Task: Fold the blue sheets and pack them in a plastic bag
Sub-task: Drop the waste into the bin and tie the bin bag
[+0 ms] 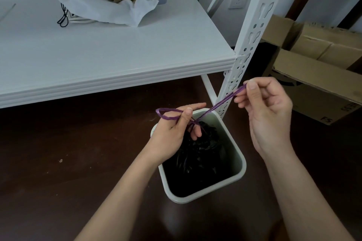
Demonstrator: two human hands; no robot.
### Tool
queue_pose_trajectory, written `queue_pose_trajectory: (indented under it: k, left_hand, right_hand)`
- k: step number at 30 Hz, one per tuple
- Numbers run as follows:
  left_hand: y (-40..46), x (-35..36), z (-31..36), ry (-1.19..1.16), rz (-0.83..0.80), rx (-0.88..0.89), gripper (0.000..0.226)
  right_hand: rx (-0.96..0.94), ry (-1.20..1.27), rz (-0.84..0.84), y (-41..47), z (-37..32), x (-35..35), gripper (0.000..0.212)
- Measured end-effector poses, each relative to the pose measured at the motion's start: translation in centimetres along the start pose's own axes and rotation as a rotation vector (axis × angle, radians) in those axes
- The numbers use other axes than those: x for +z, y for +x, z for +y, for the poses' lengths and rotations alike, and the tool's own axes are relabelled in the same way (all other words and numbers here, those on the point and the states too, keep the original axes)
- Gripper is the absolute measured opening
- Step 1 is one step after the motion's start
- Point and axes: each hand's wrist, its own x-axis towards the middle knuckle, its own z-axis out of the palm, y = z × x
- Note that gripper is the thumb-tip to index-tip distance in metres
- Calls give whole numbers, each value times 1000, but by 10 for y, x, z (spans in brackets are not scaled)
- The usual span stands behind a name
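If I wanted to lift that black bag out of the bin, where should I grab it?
Probably by the purple drawstrings, from above. They gather the black bag at its top, and the bin walls close it in on every side, so only the top is open. The left hand and right hand already pinch those strings there.

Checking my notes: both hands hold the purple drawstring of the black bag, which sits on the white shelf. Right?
Not quite. Both hands hold the purple drawstring, but the head view shows the black bag sitting in the bin on the floor.
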Motion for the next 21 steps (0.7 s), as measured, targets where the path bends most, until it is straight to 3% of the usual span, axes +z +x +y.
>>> queue_pose_trajectory:
  k: [7, 15, 21]
  left_hand:
    - [2, -8, -3, -155, 8, -133, 24]
    - [2, -12, -6, -402, 85, -250, 15]
    - [2, -17, -6, -270, 84, -222, 15]
  right_hand:
    - [125, 111, -46, -2, 1, -1, 11]
    - [283, 400, -362, 0, -1, -7, 22]
    - [409, 351, -561, -1, 2, -10, 28]
